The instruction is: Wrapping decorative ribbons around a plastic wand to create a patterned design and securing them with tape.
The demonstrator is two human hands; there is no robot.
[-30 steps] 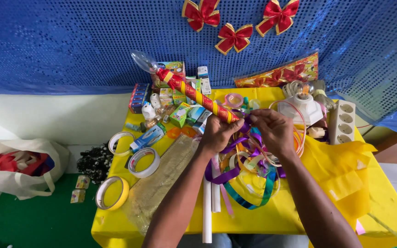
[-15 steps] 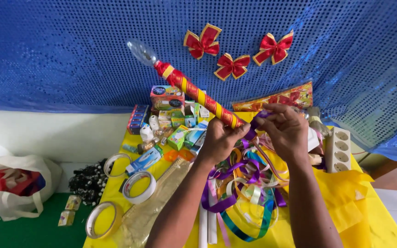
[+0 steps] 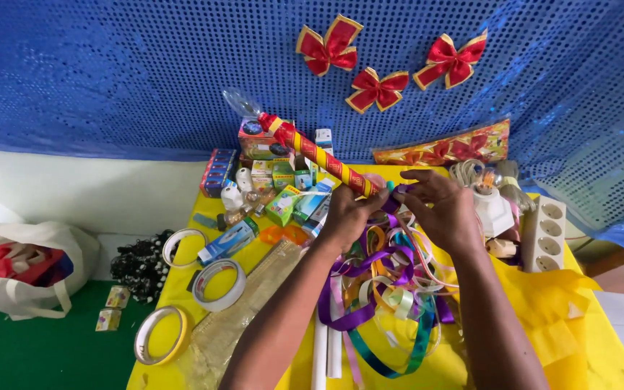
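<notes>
My left hand [image 3: 347,214] grips the lower end of a long tube [image 3: 317,153] wrapped in red and yellow stripes, which slants up to the left and ends in clear wrap. My right hand [image 3: 443,208] pinches purple ribbon [image 3: 370,264] at that same end, close beside the left hand. A tangle of curled ribbons in purple, teal, pink and yellow [image 3: 393,296] hangs and lies below both hands on the yellow table [image 3: 601,347].
Tape rolls [image 3: 219,284] and a yellow one [image 3: 159,336] lie at the table's left. Small boxes and bottles [image 3: 276,188] crowd the back, a white power strip [image 3: 544,232] sits at right. Red bows [image 3: 377,89] hang on the blue sequin cloth. A white bag [image 3: 16,271] lies left.
Both hands have lifted off the table with the striped tube and ribbon, and the view has tilted up toward the blue cloth.
</notes>
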